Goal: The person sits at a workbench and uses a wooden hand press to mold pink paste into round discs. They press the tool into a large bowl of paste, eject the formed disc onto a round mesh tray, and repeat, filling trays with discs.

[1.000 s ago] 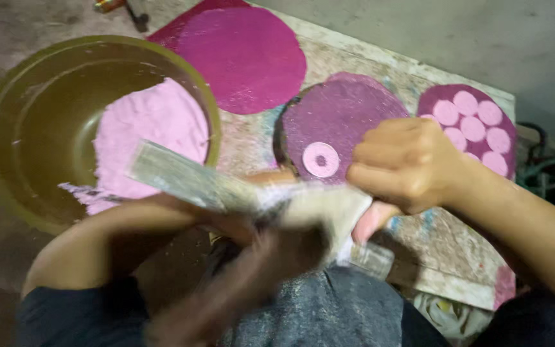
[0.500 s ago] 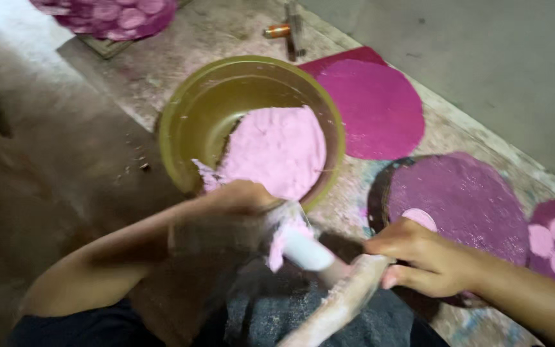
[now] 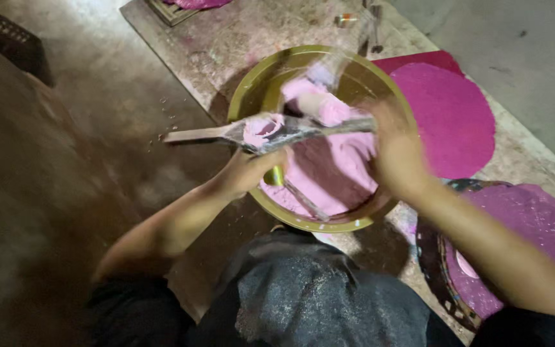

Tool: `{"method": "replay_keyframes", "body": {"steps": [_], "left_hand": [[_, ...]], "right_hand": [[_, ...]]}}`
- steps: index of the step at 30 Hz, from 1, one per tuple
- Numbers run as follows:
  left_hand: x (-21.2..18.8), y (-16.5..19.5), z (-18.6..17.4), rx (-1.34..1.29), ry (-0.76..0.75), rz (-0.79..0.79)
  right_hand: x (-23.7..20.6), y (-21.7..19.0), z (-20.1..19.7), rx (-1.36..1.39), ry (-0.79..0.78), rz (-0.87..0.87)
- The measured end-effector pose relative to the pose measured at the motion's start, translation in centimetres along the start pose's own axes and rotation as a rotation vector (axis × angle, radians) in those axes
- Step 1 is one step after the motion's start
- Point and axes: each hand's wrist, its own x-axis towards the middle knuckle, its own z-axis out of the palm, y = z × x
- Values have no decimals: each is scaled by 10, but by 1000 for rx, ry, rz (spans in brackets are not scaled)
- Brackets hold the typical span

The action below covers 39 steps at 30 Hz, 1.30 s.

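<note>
An olive-yellow bowl holds a heap of pale pink powder. Both my hands hold a long wooden tool across the bowl, and pink paste is smeared on its middle. My left hand grips it from below at the bowl's left rim. At the tool's right end, over the powder, my right hand is closed on it. A pale cylinder with a pink tip lies just behind the tool, blurred.
A magenta round sheet lies right of the bowl on a stained board. A purple disc on a dark round plate sits at the lower right. A tray of pink pieces is at the top edge. Bare floor lies to the left.
Both hands have lifted the wooden tool from my lap up over the bowl. The view has swung, so the bowl now sits in the centre.
</note>
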Motion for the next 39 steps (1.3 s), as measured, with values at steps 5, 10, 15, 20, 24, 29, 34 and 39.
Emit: {"method": "replay_keyframes", "body": {"steps": [5, 10, 15, 20, 24, 29, 34, 39], "left_hand": [[11, -7, -26, 717, 516, 422], [11, -16, -25, 755, 623, 526], [11, -17, -28, 732, 649, 457], [11, -11, -27, 787, 649, 529], [9, -5, -25, 827, 649, 478], [15, 1, -25, 965, 612, 440], [27, 0, -20, 1203, 503, 328], [30, -8, 1, 1137, 348, 464]], "right_hand": [[-15, -55, 136, 105, -783, 213], [8, -11, 149, -132, -721, -11], [33, -2, 143, -212, -935, -105], [13, -18, 110, -83, -1100, -5], [-24, -25, 71, 131, -1051, 130], [-46, -18, 18, 341, -974, 278], [-35, 1, -60, 424, -765, 345], [3, 9, -92, 439, -779, 493]]}}
